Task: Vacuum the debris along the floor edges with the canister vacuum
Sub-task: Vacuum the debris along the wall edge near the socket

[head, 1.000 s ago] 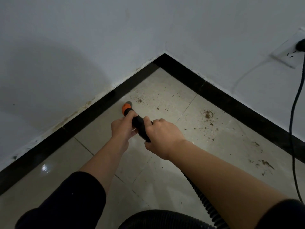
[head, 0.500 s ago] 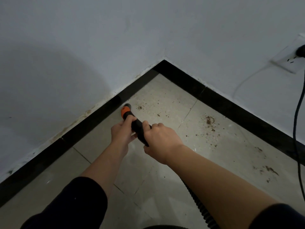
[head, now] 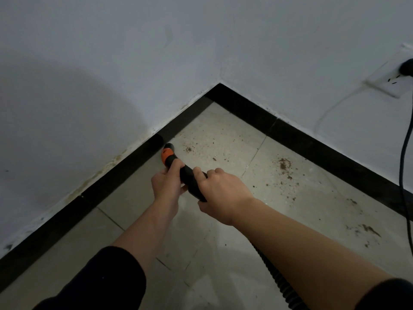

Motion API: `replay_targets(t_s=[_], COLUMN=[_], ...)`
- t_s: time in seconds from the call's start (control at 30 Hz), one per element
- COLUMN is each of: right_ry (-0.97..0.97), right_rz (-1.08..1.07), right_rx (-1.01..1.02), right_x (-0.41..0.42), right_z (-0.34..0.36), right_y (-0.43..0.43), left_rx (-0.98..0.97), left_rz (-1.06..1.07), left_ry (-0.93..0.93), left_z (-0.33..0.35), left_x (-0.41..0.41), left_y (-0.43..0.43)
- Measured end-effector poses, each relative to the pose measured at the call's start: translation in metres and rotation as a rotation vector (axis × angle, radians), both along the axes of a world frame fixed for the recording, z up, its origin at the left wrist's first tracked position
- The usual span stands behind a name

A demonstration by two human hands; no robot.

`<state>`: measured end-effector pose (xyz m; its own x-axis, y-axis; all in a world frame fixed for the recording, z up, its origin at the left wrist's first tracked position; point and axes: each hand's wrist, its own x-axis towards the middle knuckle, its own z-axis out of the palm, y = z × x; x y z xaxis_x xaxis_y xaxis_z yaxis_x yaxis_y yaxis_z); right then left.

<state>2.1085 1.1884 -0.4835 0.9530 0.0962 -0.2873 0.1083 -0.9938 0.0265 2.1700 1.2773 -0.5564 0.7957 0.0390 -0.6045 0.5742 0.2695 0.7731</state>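
Nozzle [head: 169, 155] advanced, left hand [head: 167, 185], right hand [head: 223, 194] apparently gripping

Wand: black vacuum wand with orange collar [head: 188, 175], tilted, tip low at the floor edge, just beside the left skirting.
Left hand: left hand [head: 166, 186] grips the wand just behind the collar, fingers curled round.
Right hand: right hand [head: 220, 193] grips it further back.
Hose: ribbed black hose [head: 274, 276] shows below the right forearm and runs to the bottom edge.
Debris: brown crumbs [head: 283, 164] scattered on the floor, with a small patch just right of the tip and more near the right skirting.
Floor: glossy beige tile floor [head: 125, 198], meets in a corner.
Skirting: black skirting strip [head: 312, 144] along both walls.
Wall: white painted wall [head: 111, 63], yellowish stains above the left skirting.
Socket: white wall socket [head: 388, 81] upper right, black plug [head: 407, 68] in it, black power cord [head: 404, 153] hanging down.
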Motion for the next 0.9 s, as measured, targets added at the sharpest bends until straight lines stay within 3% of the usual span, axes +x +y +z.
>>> replay_targets(t_s=[0.3,0.9], right_ry=[-0.01,0.01], right_rz=[0.041,-0.092], right_rx=[-0.011,-0.063], right_x=[0.003,-0.008], right_z=[0.005,0.004], right_y=[0.002,-0.003], left_rx=[0.059,0.008], left_rz=[0.125,-0.128], left_ry=[-0.031,0.041], left_z=[0.006,0.004], left_x=[-0.001,0.003], left_y=[-0.008,-0.013])
